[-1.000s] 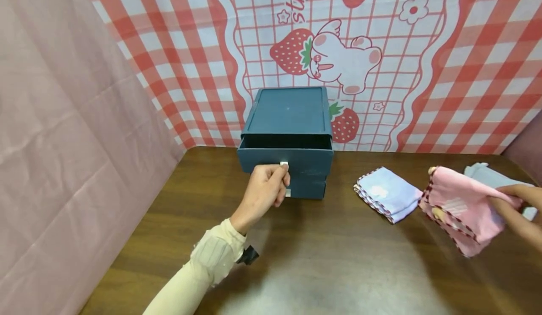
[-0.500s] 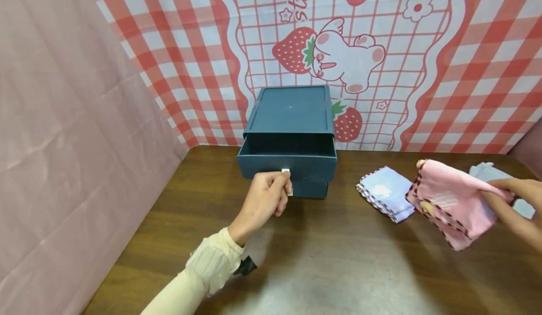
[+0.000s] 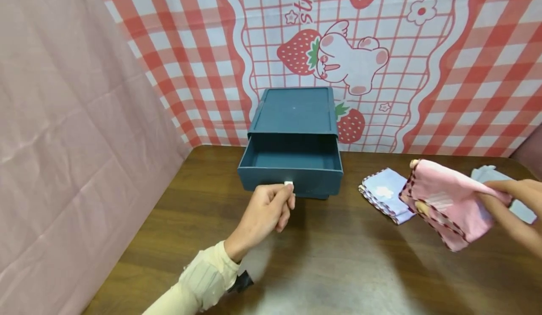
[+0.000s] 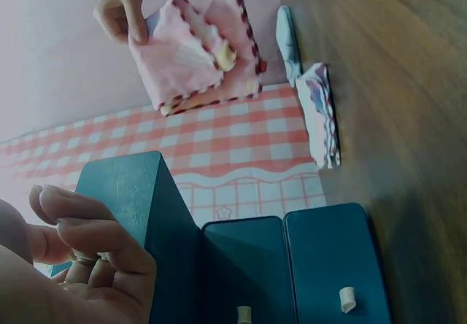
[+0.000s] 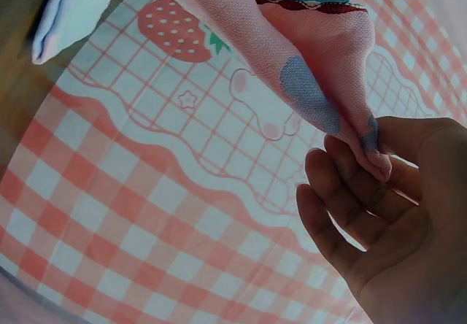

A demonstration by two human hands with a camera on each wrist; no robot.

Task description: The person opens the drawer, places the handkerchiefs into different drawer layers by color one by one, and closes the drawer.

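My left hand (image 3: 263, 214) pinches the small white knob (image 3: 289, 183) on the top drawer (image 3: 315, 181) of a dark teal drawer box (image 3: 294, 110). That drawer stands well out, and its inside shows nothing lying in it. In the left wrist view, two lower drawer fronts (image 4: 244, 265) with pale knobs are closed. My right hand (image 3: 517, 207) holds a folded pink towel (image 3: 449, 200) by one corner between thumb and fingers, raised above the table. A checkered trim edges this towel; the right wrist view shows blue-grey patches on it.
A folded pale blue-white towel (image 3: 385, 192) lies on the wooden table (image 3: 330, 263), right of the box. Behind the pink towel, a light grey-blue cloth (image 3: 491, 174) is partly hidden. A strawberry-print checked curtain (image 3: 203, 70) hangs behind; a pink cloth (image 3: 84, 141) hangs at left.
My left hand has pulled the top drawer outward, toward me, from slightly open to well open. My right hand has shifted a little left with the pink towel.
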